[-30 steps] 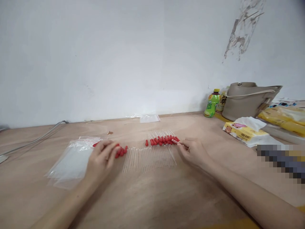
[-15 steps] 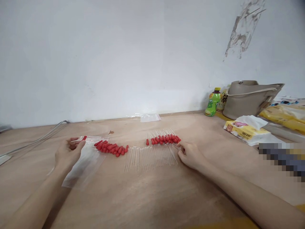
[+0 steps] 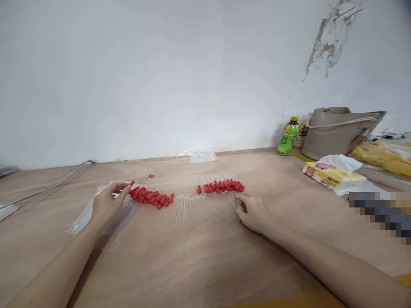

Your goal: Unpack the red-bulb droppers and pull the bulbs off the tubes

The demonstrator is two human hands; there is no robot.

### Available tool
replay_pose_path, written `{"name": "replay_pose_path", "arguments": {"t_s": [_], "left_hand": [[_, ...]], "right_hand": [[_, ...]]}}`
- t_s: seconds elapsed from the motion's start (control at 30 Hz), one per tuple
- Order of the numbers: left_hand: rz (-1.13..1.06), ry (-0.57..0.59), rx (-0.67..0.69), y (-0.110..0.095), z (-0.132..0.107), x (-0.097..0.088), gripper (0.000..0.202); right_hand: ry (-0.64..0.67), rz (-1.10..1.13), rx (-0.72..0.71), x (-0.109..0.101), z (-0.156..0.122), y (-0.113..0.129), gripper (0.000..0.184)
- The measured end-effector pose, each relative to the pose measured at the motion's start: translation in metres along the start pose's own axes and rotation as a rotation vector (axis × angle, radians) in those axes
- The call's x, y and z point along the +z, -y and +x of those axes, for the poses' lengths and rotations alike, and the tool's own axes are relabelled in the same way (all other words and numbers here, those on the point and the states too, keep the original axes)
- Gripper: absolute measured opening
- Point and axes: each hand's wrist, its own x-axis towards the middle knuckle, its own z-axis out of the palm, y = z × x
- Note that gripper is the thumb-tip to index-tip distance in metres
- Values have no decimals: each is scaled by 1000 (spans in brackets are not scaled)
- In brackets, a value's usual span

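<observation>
My left hand (image 3: 109,200) pinches a red rubber bulb (image 3: 131,183) between thumb and fingers, above a flat clear zip bag (image 3: 81,216). Just right of those fingertips lies a pile of red rubber bulbs (image 3: 152,198). A row of thin glass dropper tubes (image 3: 205,210) is spread side by side in the middle of the table. At the row's right end my right hand (image 3: 255,212) has its fingers closed on a glass tube, partly hidden by the fingers. Behind the row lie several droppers (image 3: 224,186), red bulbs toward me and glass stems pointing away.
A small plastic bag (image 3: 203,158) lies by the wall. On the right stand a green-labelled bottle (image 3: 288,137), a grey-beige bag (image 3: 337,134) and a yellow tissue pack (image 3: 330,175). A grey cable (image 3: 64,179) runs along the left.
My left hand has moved right with the red bulb, closer to the pile. My right hand has shifted slightly left and down at the end of the glass row.
</observation>
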Motion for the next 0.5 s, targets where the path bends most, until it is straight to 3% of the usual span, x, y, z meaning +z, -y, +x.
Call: {"name": "replay_pose_path", "arguments": {"t_s": [0.23, 0.4, 0.5], "left_hand": [[122, 29, 103, -4, 0, 2, 33], [178, -148, 93, -3, -3, -4, 37], [176, -249, 205, -18, -9, -4, 30]], "right_hand": [[-7, -2, -1, 3, 2, -2, 26], [-22, -6, 84, 0, 4, -6, 28], [-20, -6, 99, -1, 7, -10, 26]]}}
